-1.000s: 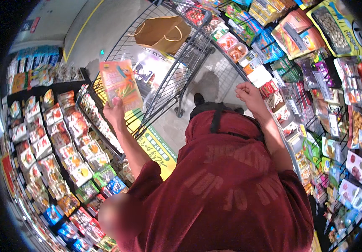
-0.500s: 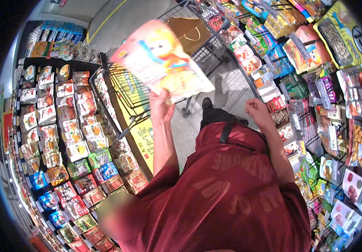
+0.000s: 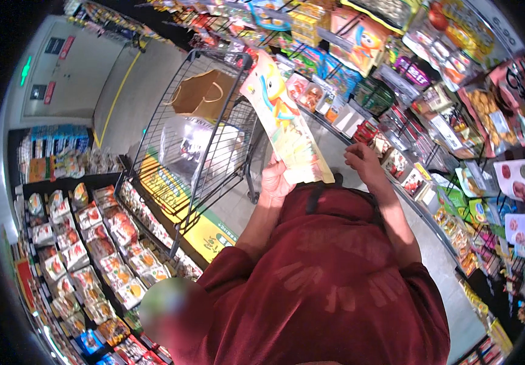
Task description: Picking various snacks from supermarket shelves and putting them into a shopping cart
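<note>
My left hand [image 3: 276, 178] is closed on the lower edge of a pink and yellow snack bag [image 3: 281, 112] with a cartoon duck on it. The bag stands tilted up and away from me, above my waist. To its right, my right hand [image 3: 363, 163] hangs in the air with fingers loosely bent and a little apart, holding nothing. The nearest things to that hand are small packs along the right-hand shelf. A black wire shopping cart [image 3: 217, 137] stands ahead, left of the bag. In it are a brown paper bag [image 3: 200, 97] and a clear plastic bag [image 3: 180, 149].
Hanging snack packs fill the rack on the right; a similar duck-printed bag [image 3: 363, 42] hangs there. At left, a tiered display [image 3: 107, 240] carries rows of small packaged snacks. Grey floor [image 3: 116, 85] with a yellow line runs toward a pale door [image 3: 71, 67].
The view has turned toward the right-hand rack, so the cart shows more fully. The snack bag has tipped to a narrower, more upright angle. My right hand's fingers have loosened.
</note>
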Motion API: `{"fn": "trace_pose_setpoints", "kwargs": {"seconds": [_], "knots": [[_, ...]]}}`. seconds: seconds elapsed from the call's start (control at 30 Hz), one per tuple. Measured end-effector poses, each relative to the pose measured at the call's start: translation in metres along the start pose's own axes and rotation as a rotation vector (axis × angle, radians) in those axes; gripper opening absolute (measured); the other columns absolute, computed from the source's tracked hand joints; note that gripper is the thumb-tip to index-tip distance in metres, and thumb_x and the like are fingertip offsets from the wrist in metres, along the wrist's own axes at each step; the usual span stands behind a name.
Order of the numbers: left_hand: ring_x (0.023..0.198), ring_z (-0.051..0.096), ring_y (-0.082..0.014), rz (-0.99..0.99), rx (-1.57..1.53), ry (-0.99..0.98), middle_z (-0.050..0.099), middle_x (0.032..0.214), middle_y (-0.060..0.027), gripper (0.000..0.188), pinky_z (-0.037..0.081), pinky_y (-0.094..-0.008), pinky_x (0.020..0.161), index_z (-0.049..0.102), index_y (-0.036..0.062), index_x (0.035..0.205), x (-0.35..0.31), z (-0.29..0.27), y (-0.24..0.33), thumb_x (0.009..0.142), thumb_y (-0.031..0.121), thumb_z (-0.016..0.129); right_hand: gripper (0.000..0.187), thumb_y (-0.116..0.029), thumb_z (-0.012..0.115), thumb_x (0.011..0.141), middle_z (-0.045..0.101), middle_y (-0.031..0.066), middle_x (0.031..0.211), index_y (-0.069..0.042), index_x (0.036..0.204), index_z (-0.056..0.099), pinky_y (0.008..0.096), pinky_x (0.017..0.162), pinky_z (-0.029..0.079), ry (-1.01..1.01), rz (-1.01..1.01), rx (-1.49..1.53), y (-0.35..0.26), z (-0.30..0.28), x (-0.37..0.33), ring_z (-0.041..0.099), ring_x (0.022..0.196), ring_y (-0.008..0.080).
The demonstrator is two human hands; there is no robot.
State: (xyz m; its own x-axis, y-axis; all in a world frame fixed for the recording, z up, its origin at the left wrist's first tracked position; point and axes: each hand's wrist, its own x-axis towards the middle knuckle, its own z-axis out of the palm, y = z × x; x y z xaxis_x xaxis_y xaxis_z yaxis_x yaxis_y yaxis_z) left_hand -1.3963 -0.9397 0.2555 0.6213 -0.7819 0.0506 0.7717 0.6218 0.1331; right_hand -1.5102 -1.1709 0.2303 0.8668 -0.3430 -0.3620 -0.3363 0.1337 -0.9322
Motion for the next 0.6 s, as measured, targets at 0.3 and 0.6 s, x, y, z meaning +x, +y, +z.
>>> {"fn": "trace_pose_setpoints", "kwargs": {"seconds": [0.3,0.6], "knots": [[0.131,0.05,-0.0321,-0.074,0.232,0.14,0.051,0.141,-0.0153,0.073,0.04,-0.0484,0.111,0.038,0.0011,0.144,0.007,-0.017,-0.007,0.079,-0.001,0.073,0.024,-0.015,0.061,0.092,0.062,0.0058,0.09,0.003,0.108,0.061,0.0286,0.074,0.047,0.007,0.007,0.052,0.012,-0.01,-0.006,0.057,0.082,0.0133],[0.129,0.051,-0.0262,0.12,0.527,0.528,0.052,0.141,-0.0105,0.06,0.042,-0.0461,0.108,0.043,0.0046,0.142,0.022,-0.035,0.021,0.095,0.035,0.063,0.021,-0.018,0.062,0.094,0.063,0.0023,0.096,-0.004,0.108,0.06,0.0261,0.075,0.046,-0.021,0.035,0.018,0.012,-0.007,0.004,0.059,0.084,0.011]]}}
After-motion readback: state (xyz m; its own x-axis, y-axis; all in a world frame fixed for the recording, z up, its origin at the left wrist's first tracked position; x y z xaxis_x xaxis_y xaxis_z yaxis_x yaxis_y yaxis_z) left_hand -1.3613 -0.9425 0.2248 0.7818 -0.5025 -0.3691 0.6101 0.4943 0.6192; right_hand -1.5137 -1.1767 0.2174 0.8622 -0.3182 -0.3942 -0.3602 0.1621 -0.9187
